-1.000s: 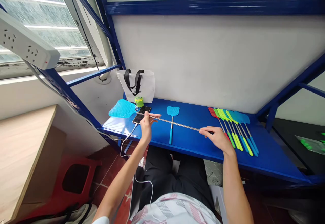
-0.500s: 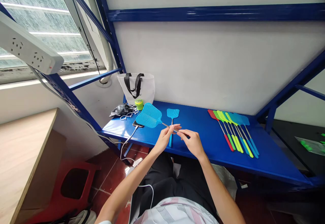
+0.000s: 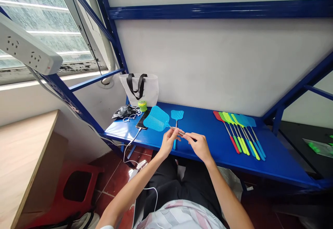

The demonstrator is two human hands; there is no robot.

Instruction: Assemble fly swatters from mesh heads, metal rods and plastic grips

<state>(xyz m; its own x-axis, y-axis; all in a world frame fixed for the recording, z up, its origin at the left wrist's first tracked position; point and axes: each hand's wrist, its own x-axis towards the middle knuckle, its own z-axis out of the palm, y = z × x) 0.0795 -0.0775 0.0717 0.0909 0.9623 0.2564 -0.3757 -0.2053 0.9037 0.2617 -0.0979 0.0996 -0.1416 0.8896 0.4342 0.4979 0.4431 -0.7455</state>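
A light-blue fly swatter (image 3: 156, 119) is held above the table, its mesh head pointing left and its metal rod running through my fingers. My left hand (image 3: 168, 141) is closed on the rod close to the head. My right hand (image 3: 198, 145) pinches the rod further right; its handle end is hidden by that hand. Behind my hands a second blue fly swatter (image 3: 177, 115) lies on the blue table (image 3: 203, 125), head away from me, its handle partly covered by my left hand.
On the right lies a row of several fly swatters (image 3: 239, 135) in red, green, yellow and blue. To the left are a phone (image 3: 142, 121) on a white cable, a green tub (image 3: 142, 106), scissors (image 3: 132, 116), a black plastic bag (image 3: 124, 112) and a white tote bag (image 3: 151, 89).
The held swatter has shifted slightly right with both hands, uncovering more of the phone. Both hands keep their hold on the rod.
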